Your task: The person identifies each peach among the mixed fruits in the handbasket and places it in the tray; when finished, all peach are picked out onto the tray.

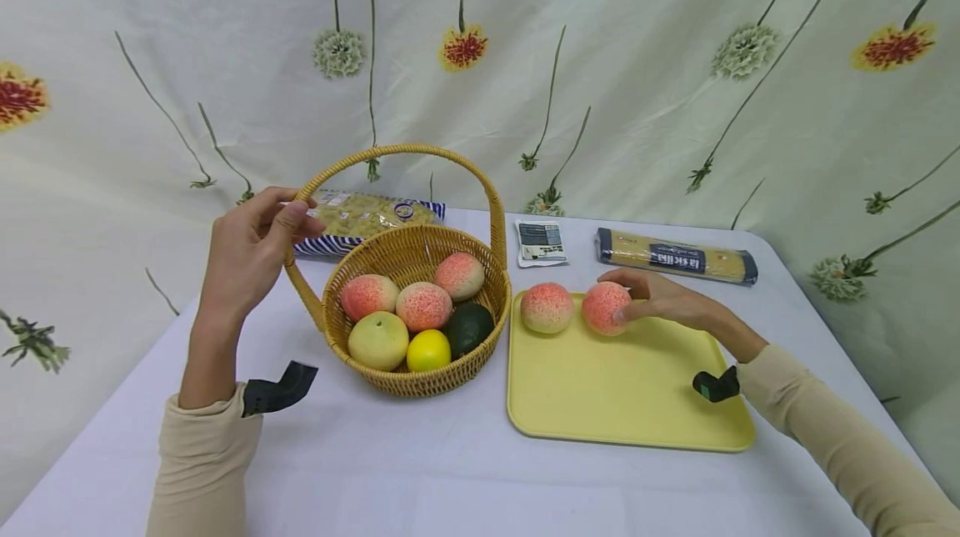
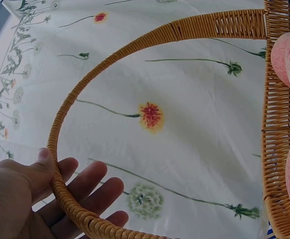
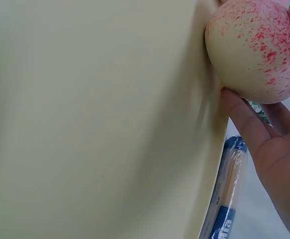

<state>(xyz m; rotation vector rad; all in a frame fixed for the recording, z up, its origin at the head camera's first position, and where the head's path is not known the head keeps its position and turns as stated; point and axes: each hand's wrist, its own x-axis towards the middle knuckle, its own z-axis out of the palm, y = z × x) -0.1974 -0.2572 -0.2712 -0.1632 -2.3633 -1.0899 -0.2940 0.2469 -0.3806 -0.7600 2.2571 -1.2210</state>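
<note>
My left hand (image 1: 251,249) holds the tall handle (image 2: 92,74) of a woven wicker basket (image 1: 408,383) on its left side, the handle passing between thumb and fingers. Inside the basket lie several pink-speckled peaches (image 1: 423,306), a pale green round fruit (image 1: 378,341), a yellow lemon-like fruit (image 1: 428,351) and a dark green avocado (image 1: 468,328). Over the yellow tray's (image 1: 630,387) back edge, my right hand (image 1: 660,299) grips a peach (image 1: 606,308) between thumb and fingers. Another peach (image 1: 547,308) rests on the tray just left of it.
Behind the basket lies a bag of pasta (image 1: 360,216) with striped ends. A small white packet (image 1: 541,243) sits at the back middle. A long spaghetti pack (image 1: 675,256) lies behind the tray. Flower-printed cloth (image 1: 600,62) hangs along the table's back.
</note>
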